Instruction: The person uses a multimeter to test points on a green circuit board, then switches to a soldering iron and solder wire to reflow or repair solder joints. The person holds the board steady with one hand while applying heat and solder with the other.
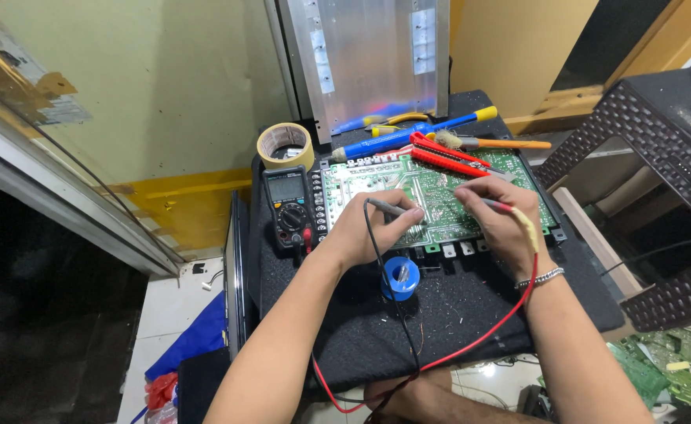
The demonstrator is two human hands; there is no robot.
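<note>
My left hand [373, 228] is closed around a black probe [388, 208], tip down on the green circuit board [439, 200]. My right hand [502, 216] pinches a red probe [496, 204] on the same board. Both leads trail back toward me. Just nearer than my left hand lies a blue solder spool [400, 276] on the dark mat [471, 314]. Left of it sits the multimeter [289, 208]. Beyond my hands: red cutters [447, 159], a blue screwdriver [408, 137], a tape roll [285, 145].

Left hand [369, 228] is pinching the black probe [392, 209], right hand [502, 212] is gripping the red probe [496, 204], both tips pressing onto the green circuit board [439, 196]; the multimeter [288, 206] is sitting alongside.
</note>
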